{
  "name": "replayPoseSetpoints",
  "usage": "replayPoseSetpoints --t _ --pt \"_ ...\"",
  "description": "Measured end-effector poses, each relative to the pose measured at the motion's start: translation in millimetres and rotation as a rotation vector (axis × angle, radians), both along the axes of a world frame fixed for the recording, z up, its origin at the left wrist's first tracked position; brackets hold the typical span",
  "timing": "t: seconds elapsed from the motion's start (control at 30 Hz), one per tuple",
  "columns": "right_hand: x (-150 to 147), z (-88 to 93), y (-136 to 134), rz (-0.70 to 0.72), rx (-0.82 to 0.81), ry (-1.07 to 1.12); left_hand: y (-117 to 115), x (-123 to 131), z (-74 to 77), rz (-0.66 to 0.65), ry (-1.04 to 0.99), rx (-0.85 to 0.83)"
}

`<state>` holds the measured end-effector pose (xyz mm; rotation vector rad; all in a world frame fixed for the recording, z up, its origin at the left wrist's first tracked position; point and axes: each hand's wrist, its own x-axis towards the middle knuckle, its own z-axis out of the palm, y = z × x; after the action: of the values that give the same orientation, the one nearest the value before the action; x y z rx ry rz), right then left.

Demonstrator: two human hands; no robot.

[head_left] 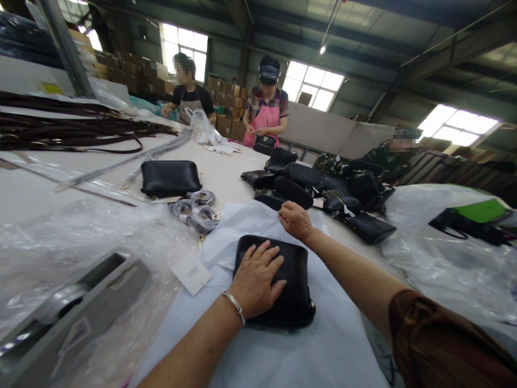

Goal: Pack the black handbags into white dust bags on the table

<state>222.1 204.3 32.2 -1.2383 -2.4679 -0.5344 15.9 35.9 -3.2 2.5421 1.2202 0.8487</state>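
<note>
The white table carries dark straps, clear plastic, pale sheeting and a heap of black bags.

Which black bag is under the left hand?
The bag nearest the camera, on the pale sheet; the left hand rests on it, while the other bags are farther away.

Looks like a factory workshop, judging by exposed roof beams, stacked cardboard boxes, aproned co-workers and a heap of black bags
</note>
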Motion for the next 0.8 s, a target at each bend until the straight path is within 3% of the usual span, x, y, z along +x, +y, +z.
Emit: replayPoseSetpoints --t 0.23,0.47,0.6,0.7,0.8 --pt "0.6 26.1 1.4 -0.041 -0.221 0.170 0.2 0.0 -0.5 -0.007 -0.002 -0.006" --pt "-5.8 57.0 -10.2 -0.200 -0.311 -0.059 1.1 0.0 -1.7 -0.005 0.005 -0.006" --pt "-4.7 57.6 -11.1 -0.270 -0.374 -0.242 0.9 0.5 -3.0 0.000 0.003 0.001" --pt "-7.0 51.0 -14.2 -0.328 -0.277 -0.270 0.9 0.6 -3.9 0.003 0.001 0.008" --pt "-11.1 41.8 -17.9 -0.282 -0.196 -0.221 0.9 0.5 -3.8 0.004 -0.002 0.010"
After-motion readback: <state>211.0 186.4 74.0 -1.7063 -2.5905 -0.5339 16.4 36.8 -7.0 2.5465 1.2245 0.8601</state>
